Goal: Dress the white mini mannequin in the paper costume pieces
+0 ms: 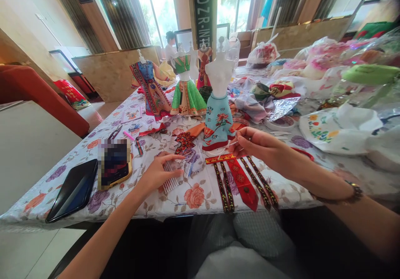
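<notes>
My left hand (161,171) is low over the flowered cloth, its fingers apart, beside a clear sheet of small rhinestones (171,184). My right hand (250,143) is pinched at the right of the blue flowered skirt (218,120); what its fingertips hold is too small to name. The skirt is on a white mannequin (219,74) standing upright. Just in front of it, a red belt (239,179) with a pointed middle panel and several dark patterned strips lies flat. Orange and dark red fabric (184,140) lies left of the skirt.
Dressed mannequins, one in a green skirt (189,97) and one in a blue and red dress (151,89), stand behind. A tablet (75,190) and a phone (115,164) lie at left. White embroidered cloth (340,129) and bagged items fill the right. A person (170,47) is far back.
</notes>
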`<control>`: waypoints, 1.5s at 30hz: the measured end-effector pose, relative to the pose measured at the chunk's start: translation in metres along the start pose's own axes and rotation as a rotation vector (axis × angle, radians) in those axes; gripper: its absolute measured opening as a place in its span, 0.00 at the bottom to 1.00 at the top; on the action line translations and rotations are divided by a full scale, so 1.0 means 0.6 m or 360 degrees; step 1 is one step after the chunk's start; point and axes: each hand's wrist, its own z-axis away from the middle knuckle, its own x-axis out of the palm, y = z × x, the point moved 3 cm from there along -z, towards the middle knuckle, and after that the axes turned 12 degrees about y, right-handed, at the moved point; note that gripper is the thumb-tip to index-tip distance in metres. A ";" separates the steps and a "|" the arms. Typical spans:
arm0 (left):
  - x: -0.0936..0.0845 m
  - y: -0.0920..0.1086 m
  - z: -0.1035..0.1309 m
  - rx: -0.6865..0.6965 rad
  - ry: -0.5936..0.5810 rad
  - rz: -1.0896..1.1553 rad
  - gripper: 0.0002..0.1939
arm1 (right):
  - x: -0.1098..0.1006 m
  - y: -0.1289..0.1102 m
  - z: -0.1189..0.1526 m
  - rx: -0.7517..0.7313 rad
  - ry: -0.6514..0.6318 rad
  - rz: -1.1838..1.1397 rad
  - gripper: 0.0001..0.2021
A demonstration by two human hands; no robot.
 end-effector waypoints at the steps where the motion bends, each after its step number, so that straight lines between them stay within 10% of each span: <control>1: -0.001 -0.001 0.001 -0.0057 -0.0016 -0.0001 0.22 | 0.001 0.000 -0.001 -0.0009 -0.0010 0.0004 0.13; 6: -0.006 0.000 -0.002 -0.0078 -0.0011 0.0027 0.19 | 0.004 0.002 -0.005 -0.0046 -0.0058 0.0087 0.14; 15: 0.001 -0.002 0.002 0.0720 0.0224 -0.0416 0.11 | 0.005 0.009 -0.007 -0.0162 -0.0091 0.0194 0.13; 24: 0.005 -0.002 0.006 0.1030 0.0261 -0.0756 0.13 | 0.006 0.011 -0.007 -0.0169 -0.0100 0.0298 0.13; 45: -0.004 0.011 0.016 0.1248 0.0424 -0.0982 0.14 | 0.005 0.011 -0.005 -0.0184 -0.0125 0.0332 0.13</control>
